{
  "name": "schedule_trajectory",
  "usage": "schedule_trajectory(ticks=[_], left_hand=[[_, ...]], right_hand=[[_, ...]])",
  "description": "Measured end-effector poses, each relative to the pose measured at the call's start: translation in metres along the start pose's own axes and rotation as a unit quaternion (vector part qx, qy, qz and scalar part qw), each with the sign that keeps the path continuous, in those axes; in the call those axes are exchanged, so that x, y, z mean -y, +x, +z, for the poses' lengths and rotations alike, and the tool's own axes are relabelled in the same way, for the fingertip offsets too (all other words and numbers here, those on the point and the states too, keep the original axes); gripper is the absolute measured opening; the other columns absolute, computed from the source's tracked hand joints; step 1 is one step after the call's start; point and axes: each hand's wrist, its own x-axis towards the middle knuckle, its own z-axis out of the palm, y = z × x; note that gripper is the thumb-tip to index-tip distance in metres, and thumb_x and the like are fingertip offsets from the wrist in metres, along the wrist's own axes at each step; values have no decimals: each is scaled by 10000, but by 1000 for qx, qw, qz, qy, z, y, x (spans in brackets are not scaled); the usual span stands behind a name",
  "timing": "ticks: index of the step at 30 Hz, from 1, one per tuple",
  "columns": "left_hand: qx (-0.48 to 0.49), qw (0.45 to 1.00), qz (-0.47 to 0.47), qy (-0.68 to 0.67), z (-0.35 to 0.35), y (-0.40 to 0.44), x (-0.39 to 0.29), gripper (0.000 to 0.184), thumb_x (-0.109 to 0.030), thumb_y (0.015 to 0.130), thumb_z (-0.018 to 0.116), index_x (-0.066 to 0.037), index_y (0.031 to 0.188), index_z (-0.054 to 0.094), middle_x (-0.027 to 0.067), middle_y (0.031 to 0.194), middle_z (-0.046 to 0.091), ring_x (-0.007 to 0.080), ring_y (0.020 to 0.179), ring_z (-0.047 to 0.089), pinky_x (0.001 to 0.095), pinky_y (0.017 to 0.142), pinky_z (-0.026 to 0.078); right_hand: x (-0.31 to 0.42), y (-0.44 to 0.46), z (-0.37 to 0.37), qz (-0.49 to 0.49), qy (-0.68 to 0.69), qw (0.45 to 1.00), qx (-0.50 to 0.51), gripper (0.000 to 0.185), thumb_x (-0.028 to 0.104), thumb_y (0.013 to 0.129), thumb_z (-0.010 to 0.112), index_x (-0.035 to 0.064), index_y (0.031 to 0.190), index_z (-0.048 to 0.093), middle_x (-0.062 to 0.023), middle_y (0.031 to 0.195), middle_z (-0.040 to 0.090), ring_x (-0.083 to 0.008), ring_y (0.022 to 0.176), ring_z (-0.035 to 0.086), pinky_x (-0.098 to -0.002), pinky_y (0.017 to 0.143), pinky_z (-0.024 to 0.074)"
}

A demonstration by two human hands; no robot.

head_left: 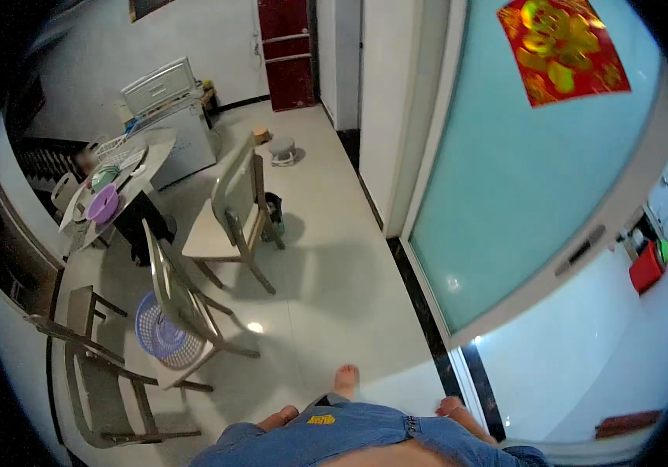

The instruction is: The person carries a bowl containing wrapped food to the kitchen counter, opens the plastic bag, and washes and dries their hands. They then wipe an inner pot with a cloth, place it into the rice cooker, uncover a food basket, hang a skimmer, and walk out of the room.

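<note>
My left hand (280, 418) hangs low beside the blue clothing (349, 432), partly covered by it. On the other side of my body, my right hand (451, 406) is held out near the sliding door's floor track. Both hands look small and foreshortened, and how their fingers are set cannot be made out. No object shows in either one. Between them one bare foot (346, 377) rests on the pale tiled floor (311, 327).
Chairs (233, 206) stand at the left, one bearing a purple-blue basket (161, 327). A round table holds a purple bowl (103, 204). Behind are a white freezer (186, 136) and a stool (282, 148). A frosted glass door (521, 171) is at the right. Someone sits beyond the table.
</note>
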Motion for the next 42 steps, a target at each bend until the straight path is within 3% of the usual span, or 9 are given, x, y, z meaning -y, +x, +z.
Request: schedule_trajectory(ticks=[7, 10, 14, 26, 28, 32, 38, 40, 42], left_hand=[[-31, 951, -221, -215, -208, 83, -127, 265, -206, 804, 445, 31, 738, 543, 118, 603, 537, 190, 465, 488, 325, 419, 404], [-81, 934, -183, -296, -256, 148, -132, 250, -208, 794, 457, 31, 767, 525, 118, 580, 531, 182, 434, 473, 313, 399, 403], [-44, 938, -178, -296, -312, 222, -154, 239, -202, 781, 466, 31, 819, 504, 116, 564, 532, 180, 420, 468, 300, 384, 401], [-68, 947, -204, -237, -453, 378, -136, 370, -384, 706, 557, -46, 848, 608, 139, 768, 601, 253, 721, 579, 359, 615, 442], [-106, 936, -195, -273, -492, 392, -153, 282, -228, 725, 510, 23, 836, 573, 126, 702, 578, 233, 571, 552, 362, 451, 431], [-69, 929, -220, -288, -522, 460, -99, 257, -205, 731, 509, 29, 821, 567, 136, 699, 577, 233, 562, 553, 358, 448, 433], [13, 936, -256, -239, -639, 603, -22, 221, -171, 741, 507, 37, 799, 557, 150, 695, 575, 233, 549, 555, 351, 443, 436], [-7, 926, -251, -283, -696, 650, -22, 210, -159, 744, 506, 39, 792, 554, 155, 693, 575, 234, 544, 556, 349, 441, 437], [-50, 898, -234, -370, -756, 690, -38, 198, -147, 747, 505, 42, 784, 551, 159, 692, 574, 234, 540, 556, 347, 439, 438]], right_hand=[[-16, 151, -218, 10, 122, 992, -20, 200, 208, 731, 494, 41, 820, 560, -115, 812, 592, -215, 696, 587, -313, 592, 478], [-61, 182, -257, 123, 456, 877, -88, 166, 184, 727, 508, 51, 804, 572, -100, 791, 597, -181, 621, 591, -287, 532, 476], [-132, 184, -314, -38, -49, 998, -19, 147, 152, 762, 478, 59, 742, 590, -86, 783, 601, -190, 699, 583, -300, 574, 465], [-393, 394, -360, 30, -107, 993, -47, 199, 217, 690, 522, 32, 686, 597, -141, 661, 555, -281, 634, 543, -414, 599, 438], [-349, 422, -554, 35, -114, 989, 88, 196, 232, 648, 536, 52, 688, 605, -142, 673, 574, -295, 664, 554, -390, 643, 442], [-360, 539, -666, 235, 455, 858, -34, 217, 220, 674, 520, 12, 684, 580, -120, 672, 599, -266, 576, 563, -377, 560, 449], [-376, 652, -747, 127, 249, 960, -23, 261, 239, 725, 473, 5, 661, 567, -107, 641, 590, -257, 559, 553, -383, 549, 429], [-417, 689, -730, -169, 352, 918, -68, 261, 252, 724, 478, 21, 669, 587, -124, 668, 588, -253, 605, 554, -372, 580, 422], [-432, 709, -761, -55, 247, 966, -46, 237, 251, 710, 509, 29, 689, 589, -115, 667, 586, -233, 584, 546, -350, 550, 419]])
